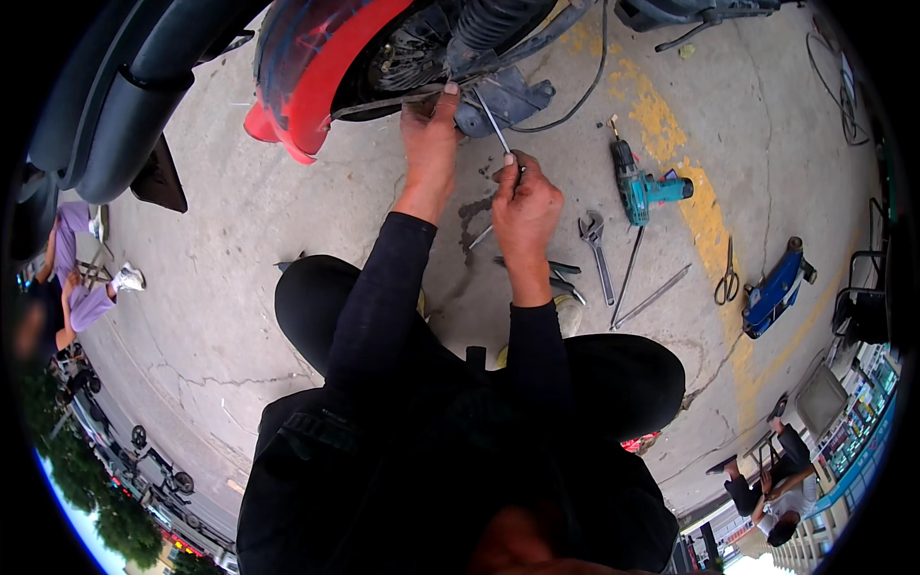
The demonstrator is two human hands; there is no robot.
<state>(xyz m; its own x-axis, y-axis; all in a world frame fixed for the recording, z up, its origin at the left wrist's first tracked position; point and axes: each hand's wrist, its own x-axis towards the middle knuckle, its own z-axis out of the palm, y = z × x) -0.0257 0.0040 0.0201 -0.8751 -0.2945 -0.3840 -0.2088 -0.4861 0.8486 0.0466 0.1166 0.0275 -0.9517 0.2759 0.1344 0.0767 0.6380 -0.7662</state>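
My right hand (527,206) is closed around a thin, straight metal rod-like tool (492,115), whose far end reaches up to a dark grey part (517,98) under the vehicle. Whether the tool is a screwdriver I cannot tell. My left hand (428,144) is up against the underside beside it, thumb and fingers pinched together near a thin bar; what they grip is hidden. Above both hands is a dirty motorbike or scooter with a red fender (311,86) and a black coil spring (494,27).
On the concrete right of my hands lie an adjustable wrench (601,254), a teal power drill (637,187), thin metal rods (652,297), scissors (728,278) and a blue floor jack (776,290). Pliers (563,268) lie by my knee. People sit at far left and lower right.
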